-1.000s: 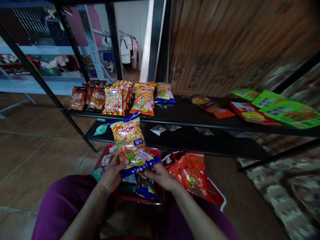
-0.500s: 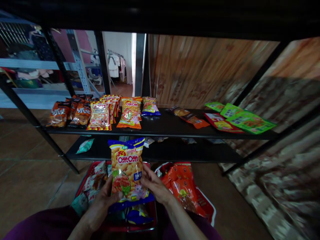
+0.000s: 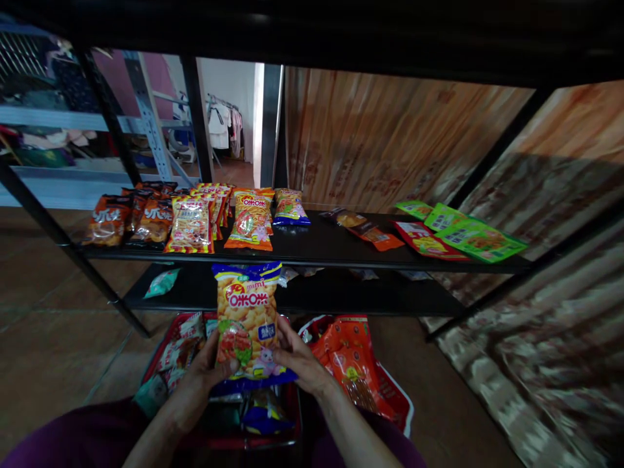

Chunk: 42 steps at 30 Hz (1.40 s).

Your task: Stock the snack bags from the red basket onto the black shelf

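Between my two hands is a yellow-and-blue snack bag (image 3: 247,318), held upright with its printed front toward me. My left hand (image 3: 207,370) grips its lower left side, thumb on the front. On the lower right side is my right hand (image 3: 299,357), its thumb also across the front. Behind the bag's lower part stands a red basket (image 3: 297,416) of several snack packets, partly hidden by the bag and my forearms. On the shelf (image 3: 312,237) beyond, a smaller blue-and-yellow snack bag (image 3: 291,207) stands beside an orange snack bag (image 3: 251,220).
Brown snack bags (image 3: 110,220) and red-yellow bags (image 3: 191,224) fill the shelf's left. Green pouches (image 3: 480,237), a red pouch (image 3: 426,240) and a brown pouch (image 3: 363,227) lie right. A lower shelf (image 3: 351,296) holds several packets. Orange packets (image 3: 348,364) lie in a second container.
The snack bag has risen slightly and is held a little more upright in both hands. The view has shifted slightly.
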Motion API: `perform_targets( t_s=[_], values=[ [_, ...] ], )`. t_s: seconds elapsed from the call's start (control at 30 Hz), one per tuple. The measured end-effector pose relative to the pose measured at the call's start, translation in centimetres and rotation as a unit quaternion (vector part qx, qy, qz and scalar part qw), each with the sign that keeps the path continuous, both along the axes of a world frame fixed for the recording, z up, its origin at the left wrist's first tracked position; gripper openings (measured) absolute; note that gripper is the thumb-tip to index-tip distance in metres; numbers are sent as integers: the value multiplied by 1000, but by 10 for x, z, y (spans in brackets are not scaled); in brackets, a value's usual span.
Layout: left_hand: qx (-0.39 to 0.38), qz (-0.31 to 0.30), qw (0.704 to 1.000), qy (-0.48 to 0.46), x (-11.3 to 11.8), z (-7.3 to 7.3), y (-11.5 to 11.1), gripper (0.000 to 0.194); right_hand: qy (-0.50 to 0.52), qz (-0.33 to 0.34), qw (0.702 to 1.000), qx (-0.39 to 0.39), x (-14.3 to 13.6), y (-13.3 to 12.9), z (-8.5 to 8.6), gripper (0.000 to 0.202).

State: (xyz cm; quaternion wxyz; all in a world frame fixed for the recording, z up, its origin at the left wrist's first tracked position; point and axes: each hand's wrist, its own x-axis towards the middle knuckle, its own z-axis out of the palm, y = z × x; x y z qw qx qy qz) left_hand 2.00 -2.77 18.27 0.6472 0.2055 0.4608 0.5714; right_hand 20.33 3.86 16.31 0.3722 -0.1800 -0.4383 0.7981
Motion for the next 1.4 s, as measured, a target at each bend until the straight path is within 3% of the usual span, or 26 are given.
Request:
perform_targets(
  t_s=[0.1,0.17,0.47,0.7,0.93,1.17,1.4],
  values=[
    [30,-45,999,8,0,11,5,76,7,-7,1000,-16,-1,0,2,85],
    [48,-38,998,32,-1,13,8,74,8,-29,999,-24,-3,1,3,85],
    [33,-5,999,41,2,-2,10,51,23,-98,994,-52,-15,5,11,81],
    [-5,79,996,-27,5,-19,6,42,18,-138,988,-65,-17,6,10,75],
    [-45,147,983,-99,14,-22,5,42,14,-135,988,-72,-13,7,12,61],
    [-29,129,981,-144,13,-25,2,31,20,-129,989,-69,-9,7,13,61],
    [-13,108,986,-124,13,-29,0,36,-7,-132,989,-58,-6,7,10,64]
  ],
)
